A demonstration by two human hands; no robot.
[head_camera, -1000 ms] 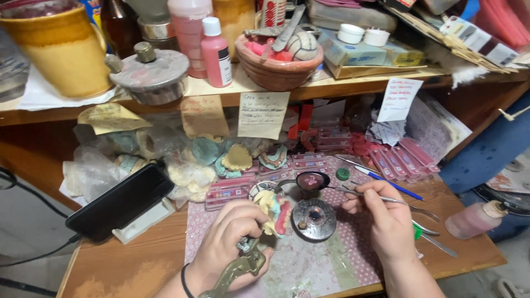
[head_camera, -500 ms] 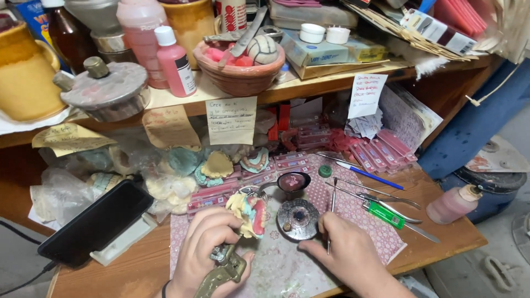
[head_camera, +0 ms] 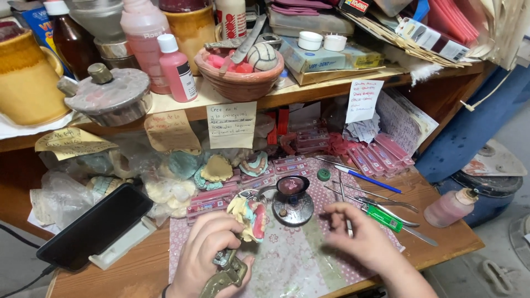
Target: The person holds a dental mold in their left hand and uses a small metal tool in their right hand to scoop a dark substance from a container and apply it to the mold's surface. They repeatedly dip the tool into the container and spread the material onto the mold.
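Since the earlier frame, the right hand (head_camera: 361, 237) has drawn back from the small burner (head_camera: 292, 207), fingers loosely curled around thin tweezers (head_camera: 349, 225). Left hand (head_camera: 212, 254) grips the upright dental model (head_camera: 251, 218), just left.

left hand (head_camera: 212, 251) grips dental model (head_camera: 251, 216) on metal articulator (head_camera: 225, 274) | right hand (head_camera: 361, 240) blurred, 3 o'clock of burner (head_camera: 292, 207) | phone (head_camera: 95, 225) 9 o'clock
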